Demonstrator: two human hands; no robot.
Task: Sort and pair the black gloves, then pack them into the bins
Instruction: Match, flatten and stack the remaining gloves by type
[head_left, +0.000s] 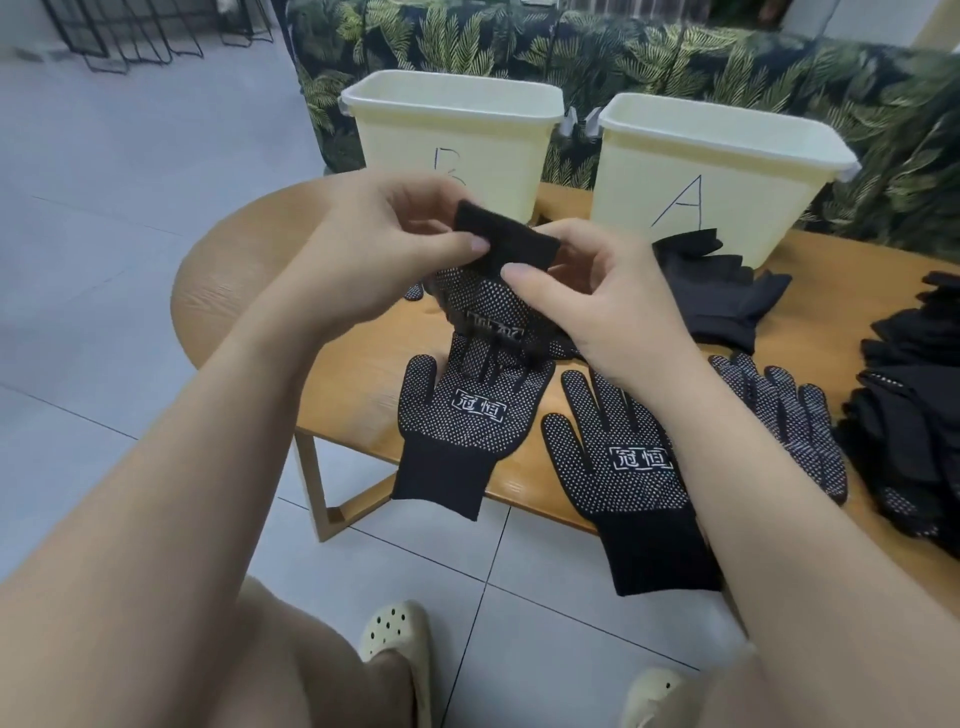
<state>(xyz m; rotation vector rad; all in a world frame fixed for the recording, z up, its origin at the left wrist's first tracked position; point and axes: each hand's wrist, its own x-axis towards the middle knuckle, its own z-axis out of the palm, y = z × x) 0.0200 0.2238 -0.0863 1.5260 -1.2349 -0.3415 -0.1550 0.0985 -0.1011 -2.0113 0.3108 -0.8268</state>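
My left hand and my right hand both pinch the cuff of a black dotted glove held above the table, its fingers hanging down. Below it lies a dotted glove palm up, its cuff over the table's near edge. To its right lies a second dotted glove, and a third dotted glove beyond my right forearm. Plain black gloves lie in front of bin A. Bin B stands at the back left. Both bins are pale yellow.
A heap of black gloves fills the table's right end. The wooden table has a rounded left end. A leaf-print sofa stands behind the bins. My feet in pale clogs rest on the tiled floor.
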